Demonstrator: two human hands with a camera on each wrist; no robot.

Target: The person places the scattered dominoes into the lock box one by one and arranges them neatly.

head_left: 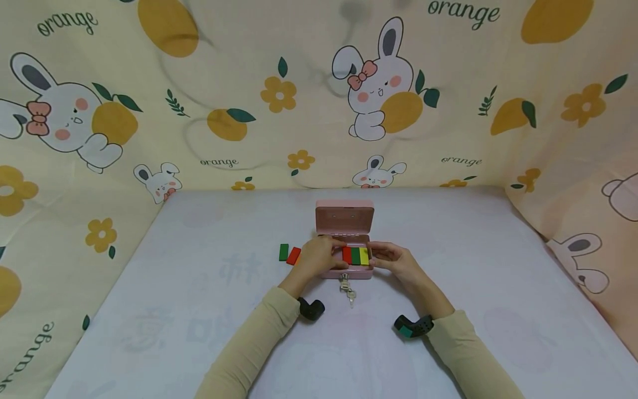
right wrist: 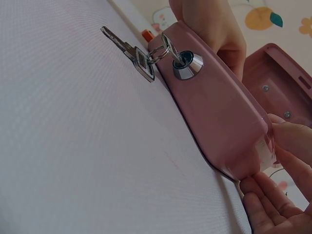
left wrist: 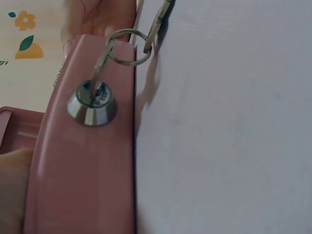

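Observation:
A pink metal cash box [head_left: 355,275] stands on the table with its lid [head_left: 344,219] raised. Inside lie a red block [head_left: 346,255], a green block [head_left: 355,256] and a yellow block [head_left: 364,256], side by side. My left hand [head_left: 314,256] reaches over the box's left part and pinches the red block by its two ends; the hand hides what lies beneath. With thumb and fingers, my right hand [head_left: 396,259] holds the box's right end [right wrist: 261,151]. One key sits in the silver lock [right wrist: 187,66], with a second key [right wrist: 129,53] hanging from its ring.
To the left of the box lie another green block [head_left: 283,252] and another red block [head_left: 293,255], with an orange one [head_left: 298,256] partly behind my left hand. A printed cloth [head_left: 309,122] walls the white table [head_left: 199,266] at the back and sides.

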